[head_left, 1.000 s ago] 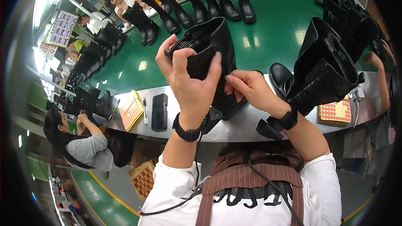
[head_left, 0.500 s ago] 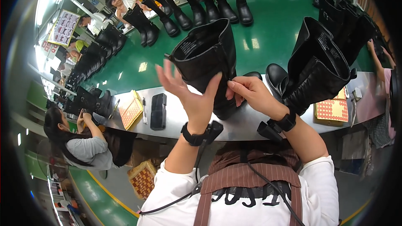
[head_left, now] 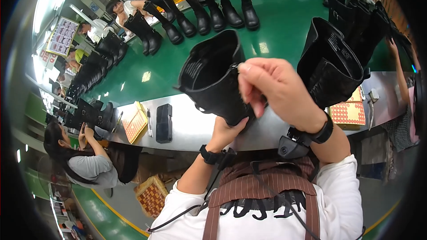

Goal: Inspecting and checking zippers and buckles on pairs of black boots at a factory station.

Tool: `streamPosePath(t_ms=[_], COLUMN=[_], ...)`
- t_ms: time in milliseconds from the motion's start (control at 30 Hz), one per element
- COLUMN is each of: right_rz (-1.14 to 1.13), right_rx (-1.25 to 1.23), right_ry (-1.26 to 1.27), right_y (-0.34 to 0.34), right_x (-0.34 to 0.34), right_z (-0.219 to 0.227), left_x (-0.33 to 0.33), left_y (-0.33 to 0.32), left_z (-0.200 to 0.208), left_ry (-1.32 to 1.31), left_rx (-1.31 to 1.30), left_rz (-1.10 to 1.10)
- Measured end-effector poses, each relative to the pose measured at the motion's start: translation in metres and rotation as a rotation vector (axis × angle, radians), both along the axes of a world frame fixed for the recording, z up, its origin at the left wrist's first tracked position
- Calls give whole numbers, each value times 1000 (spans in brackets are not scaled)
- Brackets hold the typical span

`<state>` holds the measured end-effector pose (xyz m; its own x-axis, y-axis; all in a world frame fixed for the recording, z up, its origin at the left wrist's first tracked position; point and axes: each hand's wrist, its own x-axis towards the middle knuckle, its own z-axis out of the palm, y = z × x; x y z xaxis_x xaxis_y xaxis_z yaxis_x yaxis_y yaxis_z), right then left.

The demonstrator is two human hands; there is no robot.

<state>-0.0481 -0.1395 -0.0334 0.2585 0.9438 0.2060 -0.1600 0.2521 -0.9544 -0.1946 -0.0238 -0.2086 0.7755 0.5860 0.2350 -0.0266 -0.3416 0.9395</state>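
A tall black boot (head_left: 212,98) stands tilted in front of me at the table's near edge, its wide top opening facing up toward me. Low on its shaft, my left hand (head_left: 224,134) is closed around the leather, the thumb on the near side. My right hand (head_left: 282,91) pinches at the side of the top rim, where a zipper (head_left: 234,67) seems to end. The pull itself is mostly hidden by the fingers. Close by on the right, another tall black boot (head_left: 331,78) leans with its opening toward me.
Rows of black boots (head_left: 202,18) line the green table (head_left: 178,62). On its metal edge lie a black case (head_left: 164,123), pens (head_left: 149,120) and yellow pads with red-dotted sheets (head_left: 134,122), (head_left: 348,113). A seated person (head_left: 91,155) is at the left; other people work around the table.
My left hand has gone from spread fingers at the upper shaft to a grip low on the boot. My right hand has risen from mid-shaft to the top rim, still pinching.
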Motion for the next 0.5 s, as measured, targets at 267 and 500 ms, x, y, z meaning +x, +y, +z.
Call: streamPosePath(t_ms=[267,500], right_rz=[-513,-1130], right_rx=[407,-46], right_ry=[-939,-626], right_y=[-75,-133], right_x=[11,47], right_z=[-25,-105], left_x=[-12,-47], left_y=[-2,-14], left_z=[15,78], left_ry=[133,812], left_rx=[-96,521], left_rz=[309,264])
